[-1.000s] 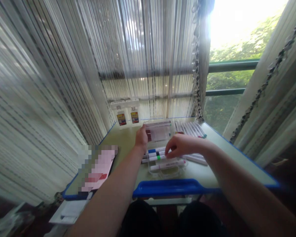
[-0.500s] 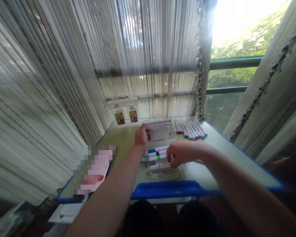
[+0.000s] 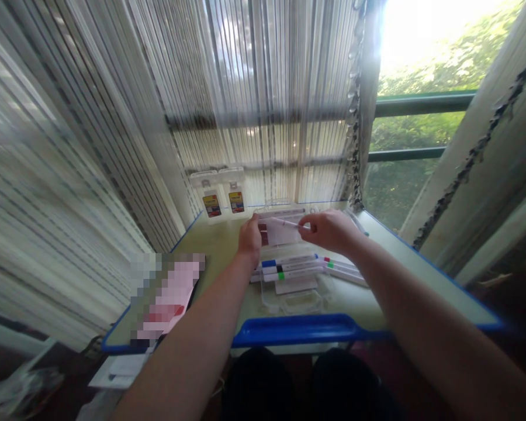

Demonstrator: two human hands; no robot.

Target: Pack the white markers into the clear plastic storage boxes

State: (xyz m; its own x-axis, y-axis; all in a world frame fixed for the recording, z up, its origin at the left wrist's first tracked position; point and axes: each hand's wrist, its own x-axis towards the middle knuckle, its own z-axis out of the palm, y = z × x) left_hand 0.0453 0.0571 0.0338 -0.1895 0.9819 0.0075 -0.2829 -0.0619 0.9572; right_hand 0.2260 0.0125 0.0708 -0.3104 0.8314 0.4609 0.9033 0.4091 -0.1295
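Note:
My left hand (image 3: 250, 238) grips the left side of a clear plastic marker case (image 3: 281, 229) that stands open on the small table (image 3: 372, 298). My right hand (image 3: 328, 230) is pinched on a white marker (image 3: 284, 222), held across the raised part of the case. Below the hands several white markers (image 3: 294, 266) with blue, black, green and red caps lie side by side over the case's flat clear part (image 3: 296, 299).
Two small clear packs (image 3: 220, 196) with labels stand at the table's far edge against the striped curtain. A pixelated flat item (image 3: 166, 298) lies at the left. A blue tray lip (image 3: 296, 330) runs along the near edge. An open window is at the right.
My right hand picked a marker up from the row near the front and carried it up to the raised part of the case. My left hand stayed on the case.

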